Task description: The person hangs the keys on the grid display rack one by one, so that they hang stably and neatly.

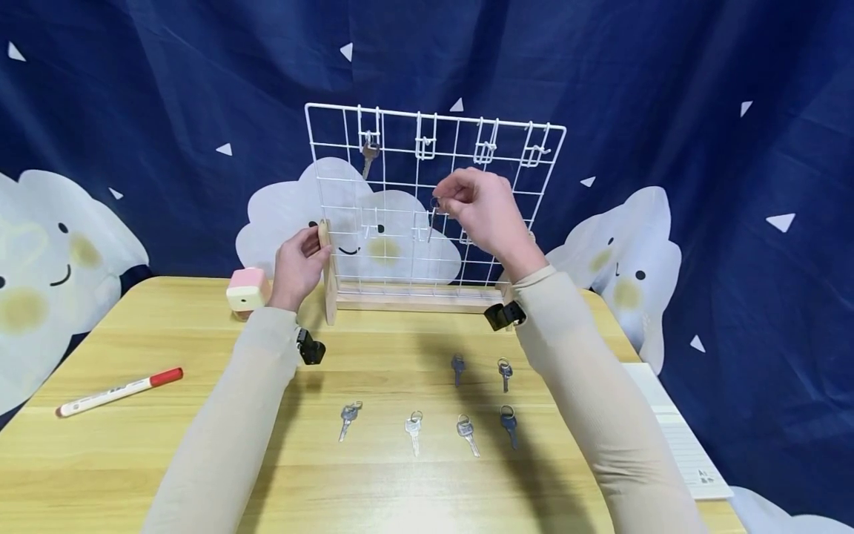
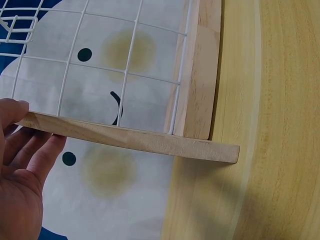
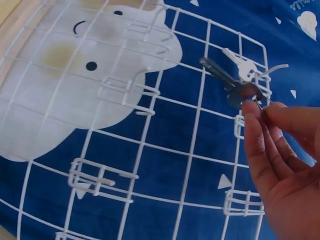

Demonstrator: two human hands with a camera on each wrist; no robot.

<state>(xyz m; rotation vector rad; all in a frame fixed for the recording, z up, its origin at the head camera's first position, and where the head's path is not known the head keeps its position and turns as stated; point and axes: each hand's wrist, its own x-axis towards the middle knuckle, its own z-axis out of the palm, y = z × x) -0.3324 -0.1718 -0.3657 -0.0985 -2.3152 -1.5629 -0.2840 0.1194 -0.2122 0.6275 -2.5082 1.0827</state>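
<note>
**Beige fabric sleeves (image 1: 223, 415) frame six loose keys; one key hangs, one is in your fingers**

Between your arms, six silver metal keys (image 1: 414, 426) lie apart on the pale wooden table (image 1: 100, 475); most of the work looks still to do. Past them, your left hand (image 1: 300, 265) has thumb and fingers clamped on the flat wooden upright (image 1: 330, 293) of the white wire grid rack (image 1: 400, 113). Your right hand (image 1: 479, 206) pinches a dark metal key (image 3: 240, 94) near its ring, before the grid, not yet hung. Farther up, one hanging key (image 1: 370, 153) occupies the top row's leftmost hook; its three neighbours look bare. Your hand may hide a lower hook.
</note>
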